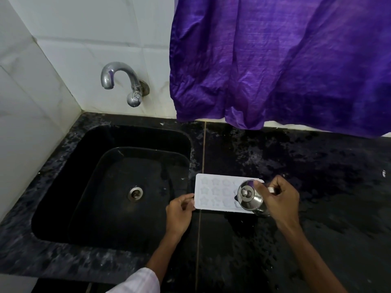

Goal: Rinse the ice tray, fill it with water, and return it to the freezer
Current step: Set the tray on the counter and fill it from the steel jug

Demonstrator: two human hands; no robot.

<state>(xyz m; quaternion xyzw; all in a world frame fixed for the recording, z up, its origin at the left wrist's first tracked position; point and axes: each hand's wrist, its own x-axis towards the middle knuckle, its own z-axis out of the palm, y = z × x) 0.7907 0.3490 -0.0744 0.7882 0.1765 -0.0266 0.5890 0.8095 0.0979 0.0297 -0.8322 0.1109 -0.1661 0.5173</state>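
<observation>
Counter [296, 166] supports the ice tray [213, 191]; left hand [179, 210] pinches 1 end steady while right hand [279, 197] clamps the jug [249, 195] tilted for filling.

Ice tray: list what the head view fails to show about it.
- Right end of the tray: covered by the jug and right hand.
- Water in its cells: too pale and small to tell.
- Edge under the left hand: hidden by fingers.
- Any pouring stream: hidden under the jug.
</observation>
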